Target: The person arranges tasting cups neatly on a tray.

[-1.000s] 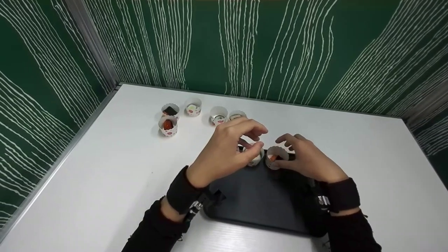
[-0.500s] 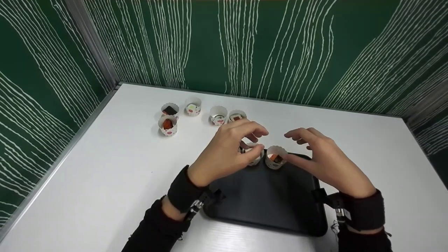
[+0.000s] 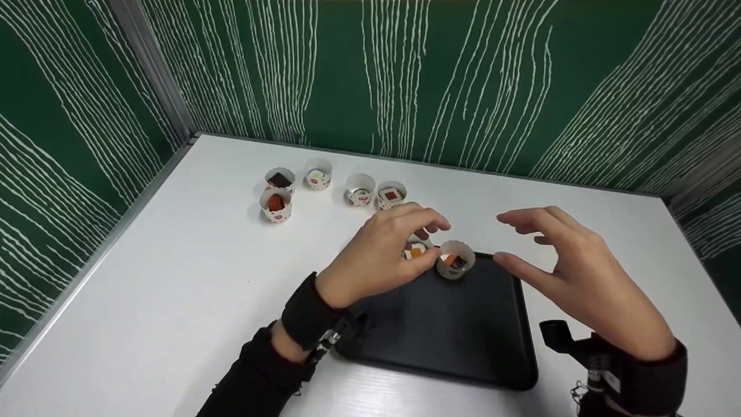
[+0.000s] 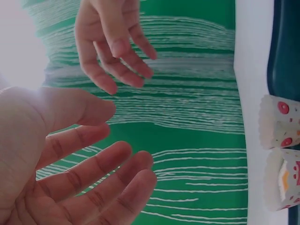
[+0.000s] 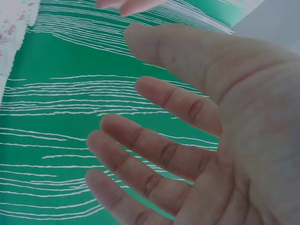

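Note:
My left hand (image 3: 388,249) hovers over the far left part of a black tray (image 3: 440,330), its fingers loosely bent and nothing in its grasp. Behind its thumb, partly hidden, a paper cup with a white and orange piece (image 3: 415,252) stands at the tray's far edge. Beside that is another paper cup (image 3: 455,260) with an orange and black piece inside. To the right, beyond the tray's edge, my right hand (image 3: 579,272) is in the air with fingers spread and holding nothing. Both cups also show at the right of the left wrist view, the nearer one a patterned cup (image 4: 283,122).
Several more patterned paper cups stand at the back left of the white table (image 3: 173,278): one with a red piece (image 3: 277,207), one with a dark piece (image 3: 280,180), a pale-filled cup (image 3: 318,175), a cup with a silvery bottom (image 3: 360,191) and a cup with a red-centred square (image 3: 391,196).
My right hand has let go of the cup with the orange and black piece and moved right, away from it. That cup stays on the tray. My left hand has barely moved.

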A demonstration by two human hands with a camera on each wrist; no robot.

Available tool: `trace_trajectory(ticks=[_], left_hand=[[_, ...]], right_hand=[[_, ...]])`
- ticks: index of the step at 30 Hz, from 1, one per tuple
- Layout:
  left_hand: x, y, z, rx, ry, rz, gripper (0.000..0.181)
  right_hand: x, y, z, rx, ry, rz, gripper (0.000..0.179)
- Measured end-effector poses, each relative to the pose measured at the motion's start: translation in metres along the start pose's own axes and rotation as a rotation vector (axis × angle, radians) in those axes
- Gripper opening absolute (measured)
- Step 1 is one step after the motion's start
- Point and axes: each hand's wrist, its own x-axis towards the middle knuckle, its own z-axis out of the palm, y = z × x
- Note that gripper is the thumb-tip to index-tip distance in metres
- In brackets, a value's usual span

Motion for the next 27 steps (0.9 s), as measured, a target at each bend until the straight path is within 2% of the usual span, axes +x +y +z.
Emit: trace_trajectory(ticks=[7, 13, 18, 27], left_hand=[[0.002, -0.006, 0.004, 0.048, -0.018, -0.041, 0.027], [0.002, -0.019, 0.001, 0.092, -0.019, -0.110, 0.028], [0.005, -0.036, -0.011, 0.145, -0.003, -0.172, 0.028], [0.010, -0.074, -0.036, 0.241, 0.005, -0.327, 0.028]], right_hand=[[-0.001, -0.003, -0.001, 0.001, 0.009, -0.011, 0.047], [-0.005, -0.007, -0.004, 0.005, 0.024, -0.008, 0.048], [-0.007, -0.008, -0.008, 0.018, 0.039, -0.009, 0.049], [-0.012, -0.009, -0.015, 0.015, 0.044, -0.004, 0.051]])
